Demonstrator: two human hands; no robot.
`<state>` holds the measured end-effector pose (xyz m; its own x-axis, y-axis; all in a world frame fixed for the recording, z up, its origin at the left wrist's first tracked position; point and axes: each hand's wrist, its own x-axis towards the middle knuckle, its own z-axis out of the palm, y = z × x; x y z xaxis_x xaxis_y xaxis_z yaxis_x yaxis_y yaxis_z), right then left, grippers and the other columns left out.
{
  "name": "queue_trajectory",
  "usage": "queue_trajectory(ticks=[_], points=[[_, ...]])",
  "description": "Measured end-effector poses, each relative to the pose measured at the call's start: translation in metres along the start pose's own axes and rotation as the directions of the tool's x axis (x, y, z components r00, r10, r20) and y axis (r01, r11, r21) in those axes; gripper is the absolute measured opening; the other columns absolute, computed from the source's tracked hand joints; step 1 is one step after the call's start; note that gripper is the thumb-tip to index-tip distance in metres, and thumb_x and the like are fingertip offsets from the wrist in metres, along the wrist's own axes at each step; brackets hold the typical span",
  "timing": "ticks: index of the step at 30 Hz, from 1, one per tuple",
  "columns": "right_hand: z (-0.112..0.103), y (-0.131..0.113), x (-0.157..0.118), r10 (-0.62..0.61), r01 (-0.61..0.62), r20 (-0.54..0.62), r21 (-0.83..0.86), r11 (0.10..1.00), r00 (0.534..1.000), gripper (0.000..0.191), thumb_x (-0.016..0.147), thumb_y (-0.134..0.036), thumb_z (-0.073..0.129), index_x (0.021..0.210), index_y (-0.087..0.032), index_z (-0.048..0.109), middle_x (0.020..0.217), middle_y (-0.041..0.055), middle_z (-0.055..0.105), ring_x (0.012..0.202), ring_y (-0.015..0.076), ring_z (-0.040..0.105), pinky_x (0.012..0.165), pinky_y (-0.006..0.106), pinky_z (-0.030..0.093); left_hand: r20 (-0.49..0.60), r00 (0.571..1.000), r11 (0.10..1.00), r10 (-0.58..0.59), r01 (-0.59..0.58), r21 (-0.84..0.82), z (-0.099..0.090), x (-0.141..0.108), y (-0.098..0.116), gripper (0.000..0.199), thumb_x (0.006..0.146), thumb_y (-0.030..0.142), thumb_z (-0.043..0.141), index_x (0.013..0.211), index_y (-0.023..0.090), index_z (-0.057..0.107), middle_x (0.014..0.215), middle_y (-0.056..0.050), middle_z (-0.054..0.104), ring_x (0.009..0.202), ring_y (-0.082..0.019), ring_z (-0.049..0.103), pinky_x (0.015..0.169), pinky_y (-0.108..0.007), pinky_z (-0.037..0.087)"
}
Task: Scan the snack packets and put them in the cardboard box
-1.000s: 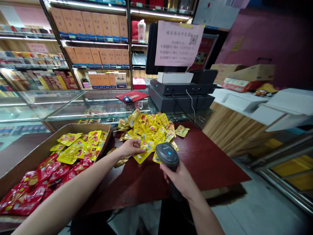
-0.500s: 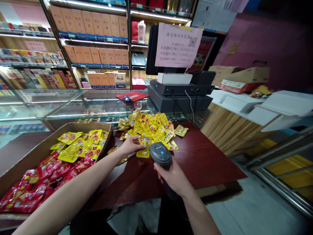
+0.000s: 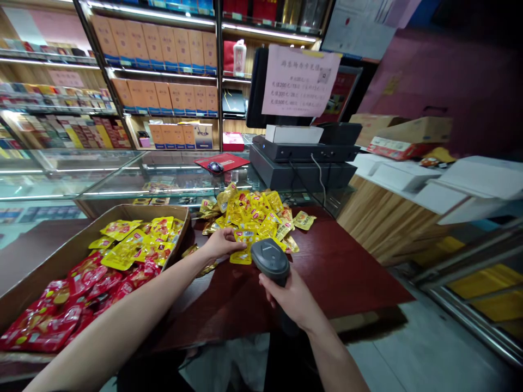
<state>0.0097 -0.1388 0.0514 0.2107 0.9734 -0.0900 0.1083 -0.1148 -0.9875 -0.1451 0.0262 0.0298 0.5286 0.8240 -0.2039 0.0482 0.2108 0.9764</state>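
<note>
My right hand (image 3: 288,296) is wrapped round the grip of a black barcode scanner (image 3: 269,260), its head angled toward the yellow packets. Close by on the left, my left hand (image 3: 223,243) pinches a yellow snack packet (image 3: 242,255) at the front of the pile. Behind both hands a heap of yellow snack packets (image 3: 253,209) lies on the dark red tabletop (image 3: 335,267). At the left stands an open cardboard box (image 3: 186,220); yellow packets (image 3: 128,247) fill its far part and red packets (image 3: 77,305) its near part.
Beyond the table is a glass counter (image 3: 163,163) with a red mouse pad (image 3: 231,160) and a computer mouse (image 3: 214,166). A black cash drawer (image 3: 302,171) and a monitor with a pink notice (image 3: 300,81) stand behind the heap. White boxes (image 3: 478,179) are stacked at the right.
The blue light on the scanner's head has gone out. Both hands keep their holds in nearly the same place; the whole view has shifted slightly.
</note>
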Motion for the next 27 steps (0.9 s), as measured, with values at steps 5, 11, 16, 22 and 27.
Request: queue_trajectory(ticks=[5, 11, 16, 22, 27], points=[[-0.005, -0.001, -0.001, 0.009, -0.009, -0.021, -0.012, 1.0, 1.0, 0.034, 0.072, -0.046, 0.072, 0.082, -0.018, 0.056, 0.05, -0.0055, 0.055, 0.041, 0.0112, 0.05, 0.041, 0.023, 0.041, -0.02, 1.0, 1.0, 0.012, -0.012, 0.001, -0.001, -0.001, 0.004, 0.054, 0.048, 0.037, 0.093, 0.092, 0.015, 0.07, 0.083, -0.005, 0.075, 0.068, -0.015, 0.068, 0.059, -0.023, 0.049], [-0.016, -0.009, -0.004, 0.009, -0.009, -0.043, -0.014, 1.0, 0.999, 0.042, 0.067, -0.055, 0.074, 0.078, -0.019, 0.056, 0.05, -0.0041, 0.056, 0.043, 0.0122, 0.05, 0.042, 0.024, 0.042, -0.095, 0.995, 0.999, 0.006, -0.01, -0.047, -0.015, 0.003, 0.02, 0.058, 0.045, 0.034, 0.094, 0.094, 0.016, 0.07, 0.092, -0.007, 0.076, 0.078, -0.019, 0.071, 0.07, -0.028, 0.055], [-0.018, -0.026, -0.002, -0.038, 0.038, -0.049, 0.002, 0.999, 0.998, 0.044, 0.064, -0.058, 0.075, 0.075, -0.02, 0.055, 0.05, -0.0038, 0.056, 0.044, 0.0123, 0.051, 0.042, 0.024, 0.042, -0.18, 0.979, 0.993, 0.093, -0.105, -0.057, -0.042, 0.002, 0.05, 0.062, 0.042, 0.037, 0.094, 0.095, 0.016, 0.068, 0.096, -0.008, 0.075, 0.083, -0.021, 0.071, 0.074, -0.032, 0.056], [-0.003, -0.047, 0.011, -0.058, 0.058, 0.012, -0.025, 0.998, 0.998, 0.042, 0.065, -0.055, 0.074, 0.076, -0.019, 0.055, 0.047, -0.004, 0.054, 0.042, 0.0121, 0.049, 0.042, 0.025, 0.041, -0.336, 0.919, 0.979, 0.205, -0.196, 0.063, -0.101, -0.028, 0.09, 0.057, 0.042, 0.041, 0.093, 0.086, 0.015, 0.068, 0.085, -0.006, 0.075, 0.075, -0.02, 0.07, 0.065, -0.028, 0.055], [0.02, -0.049, 0.02, -0.097, 0.097, 0.085, 0.012, 0.995, 0.992, 0.04, 0.067, -0.054, 0.074, 0.074, -0.019, 0.055, 0.047, -0.0044, 0.053, 0.041, 0.0111, 0.047, 0.041, 0.024, 0.038, -0.54, 0.798, 0.961, 0.267, -0.179, 0.21, -0.163, -0.067, 0.109, 0.055, 0.043, 0.046, 0.092, 0.081, 0.014, 0.067, 0.076, -0.003, 0.072, 0.066, -0.014, 0.067, 0.058, -0.022, 0.05]])
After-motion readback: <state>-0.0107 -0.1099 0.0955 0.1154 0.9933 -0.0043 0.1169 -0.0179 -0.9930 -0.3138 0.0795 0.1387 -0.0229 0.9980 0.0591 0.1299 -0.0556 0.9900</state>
